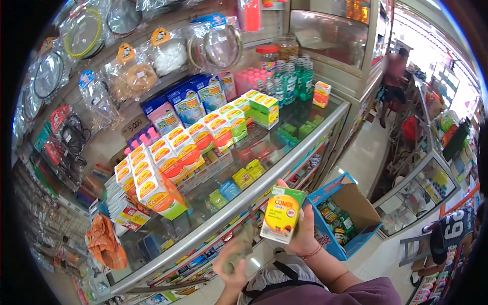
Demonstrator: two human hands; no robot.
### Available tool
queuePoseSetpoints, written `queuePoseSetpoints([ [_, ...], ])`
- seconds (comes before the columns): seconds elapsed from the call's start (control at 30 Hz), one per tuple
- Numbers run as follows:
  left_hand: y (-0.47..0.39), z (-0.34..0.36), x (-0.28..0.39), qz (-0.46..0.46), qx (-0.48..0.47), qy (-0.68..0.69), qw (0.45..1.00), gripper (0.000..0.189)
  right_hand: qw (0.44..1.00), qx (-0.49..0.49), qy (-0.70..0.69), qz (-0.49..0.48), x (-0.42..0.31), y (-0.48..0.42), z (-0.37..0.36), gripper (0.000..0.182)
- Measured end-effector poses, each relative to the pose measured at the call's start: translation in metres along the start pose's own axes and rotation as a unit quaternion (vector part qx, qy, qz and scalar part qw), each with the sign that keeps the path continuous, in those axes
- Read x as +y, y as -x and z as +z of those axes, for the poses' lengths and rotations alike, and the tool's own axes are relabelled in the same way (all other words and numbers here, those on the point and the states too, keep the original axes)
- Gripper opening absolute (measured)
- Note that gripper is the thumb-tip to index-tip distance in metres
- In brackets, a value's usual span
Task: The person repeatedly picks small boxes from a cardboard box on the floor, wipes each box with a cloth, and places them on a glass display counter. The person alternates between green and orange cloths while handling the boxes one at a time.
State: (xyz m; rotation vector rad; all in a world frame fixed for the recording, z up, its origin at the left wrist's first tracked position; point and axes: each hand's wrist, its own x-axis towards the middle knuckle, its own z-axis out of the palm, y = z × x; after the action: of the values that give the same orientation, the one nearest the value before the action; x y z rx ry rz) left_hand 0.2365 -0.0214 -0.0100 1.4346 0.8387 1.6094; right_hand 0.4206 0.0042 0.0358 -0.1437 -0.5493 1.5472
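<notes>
My right hand (307,232) grips a yellow, green and white Combi carton (282,214) upright, its printed front turned towards me. Lower and to the left, my left hand (231,263) is blurred. It holds what looks like a grey-green cloth (244,240), also blurred. Both hands are in front of the metal edge (213,217) of a glass display counter. Rows of similar white, orange and green cartons (183,146) stand on the counter's glass top. One more carton (321,94) stands apart at its far right end.
A blue cardboard box (318,236) holding small bottles is beside my right forearm. Green bottles (289,82) and blue pouches (186,101) line the counter's back. An orange cloth (106,241) lies at the left. One person (394,78) is down the aisle, another (453,232) at lower right.
</notes>
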Motion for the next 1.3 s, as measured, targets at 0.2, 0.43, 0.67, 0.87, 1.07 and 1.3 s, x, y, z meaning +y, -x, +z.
queuePoseSetpoints([
  [0.2,-0.056,0.037,0.031,-0.048,-0.084,0.064,0.993,0.076,0.969,0.039,0.23,0.081,0.012,0.003,0.012,0.059],
  [0.43,-0.039,0.036,0.013,0.04,-0.074,-0.069,0.994,0.053,0.946,0.093,0.31,-0.028,0.018,-0.004,0.013,0.034],
  [0.67,-0.008,0.026,-0.018,0.05,-0.001,-0.038,0.998,0.035,0.956,0.212,0.18,-0.097,0.019,-0.019,-0.003,0.036],
  [0.87,-0.027,0.041,-0.015,-0.132,-0.007,0.265,0.955,0.074,0.949,0.135,0.26,-0.116,0.029,-0.024,0.006,0.069],
  [1.07,-0.051,0.046,0.011,-0.34,0.052,0.264,0.901,0.058,0.794,0.008,0.493,-0.356,0.042,-0.031,-0.019,0.07],
  [1.3,-0.046,0.007,0.003,-0.288,0.203,0.25,0.902,0.061,0.945,0.057,0.304,-0.104,-0.005,-0.042,-0.021,0.068],
])
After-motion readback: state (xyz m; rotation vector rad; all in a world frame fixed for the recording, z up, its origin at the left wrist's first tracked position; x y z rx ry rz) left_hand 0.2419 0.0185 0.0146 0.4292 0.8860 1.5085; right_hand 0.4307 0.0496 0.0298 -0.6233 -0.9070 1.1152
